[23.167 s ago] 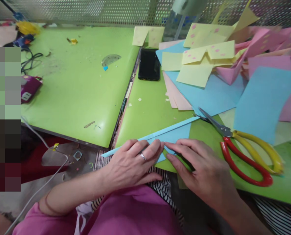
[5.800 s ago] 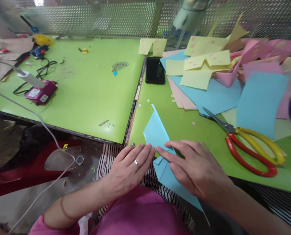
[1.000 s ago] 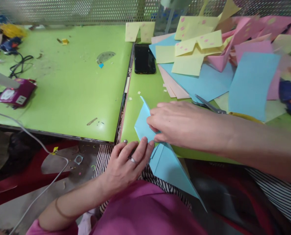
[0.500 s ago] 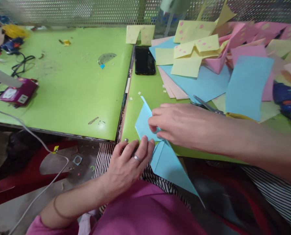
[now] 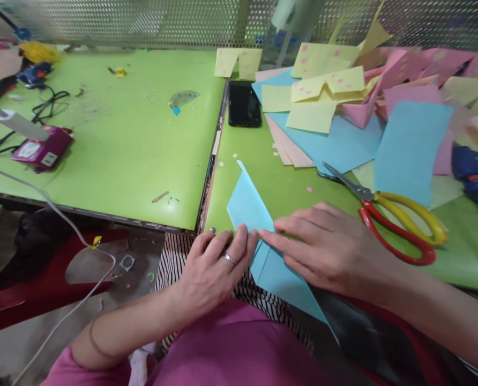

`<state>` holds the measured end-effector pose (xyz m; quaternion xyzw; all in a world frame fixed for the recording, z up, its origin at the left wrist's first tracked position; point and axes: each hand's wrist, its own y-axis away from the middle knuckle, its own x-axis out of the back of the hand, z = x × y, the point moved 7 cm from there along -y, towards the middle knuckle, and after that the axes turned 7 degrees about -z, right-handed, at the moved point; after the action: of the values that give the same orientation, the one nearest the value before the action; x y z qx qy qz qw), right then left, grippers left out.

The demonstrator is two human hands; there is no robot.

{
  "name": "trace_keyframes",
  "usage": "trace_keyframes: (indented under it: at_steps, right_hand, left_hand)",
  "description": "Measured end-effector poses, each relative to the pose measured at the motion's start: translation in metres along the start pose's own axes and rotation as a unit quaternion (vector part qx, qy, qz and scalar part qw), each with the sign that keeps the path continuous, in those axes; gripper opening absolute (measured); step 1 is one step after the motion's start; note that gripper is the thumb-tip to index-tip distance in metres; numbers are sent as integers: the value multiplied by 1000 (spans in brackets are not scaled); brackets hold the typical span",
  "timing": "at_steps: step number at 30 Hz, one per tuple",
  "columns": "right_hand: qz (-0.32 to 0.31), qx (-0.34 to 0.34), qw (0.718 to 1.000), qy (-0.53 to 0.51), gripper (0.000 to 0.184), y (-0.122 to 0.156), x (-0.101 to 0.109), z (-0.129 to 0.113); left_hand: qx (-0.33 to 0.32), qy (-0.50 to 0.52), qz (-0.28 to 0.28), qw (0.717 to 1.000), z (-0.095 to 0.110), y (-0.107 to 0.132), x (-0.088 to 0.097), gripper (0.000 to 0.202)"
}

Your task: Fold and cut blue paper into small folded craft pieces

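Note:
A folded light-blue paper (image 5: 250, 206) lies at the near edge of the right green table (image 5: 263, 171), with one pointed end up on the table and the other hanging over my lap. My left hand (image 5: 213, 268), wearing a ring, rests flat with its fingertips pressing the paper's near fold. My right hand (image 5: 327, 246) lies flat on the paper beside it, its fingers stretched toward the left hand's fingertips. Both hands press the paper rather than grip it.
Red-and-yellow scissors (image 5: 400, 222) lie right of my right hand. Behind them are several blue, pink and yellow paper sheets (image 5: 343, 107) and a black phone (image 5: 244, 104). The left green table (image 5: 114, 139) holds a magenta box (image 5: 42, 153), cables and a protractor (image 5: 183, 98). A blue glue gun (image 5: 474, 171) lies far right.
My right hand has drawn back from the paper's upper part toward me and now lies flat near the table edge, uncovering the scissors. The left hand has stayed in place.

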<state>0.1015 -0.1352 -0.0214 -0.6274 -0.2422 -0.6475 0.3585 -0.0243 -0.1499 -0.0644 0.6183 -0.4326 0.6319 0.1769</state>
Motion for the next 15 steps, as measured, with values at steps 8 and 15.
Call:
trace_keyframes:
  at_steps: [8, 15]
  right_hand:
    - [-1, 36, 999, 36, 26, -1, -6, -7]
    - [-7, 53, 998, 18, 24, -4, -7, -6]
  left_hand:
    - [3, -16, 5, 1000, 1, 2, -1, 38]
    - [9, 10, -3, 1000, -6, 8, -3, 41]
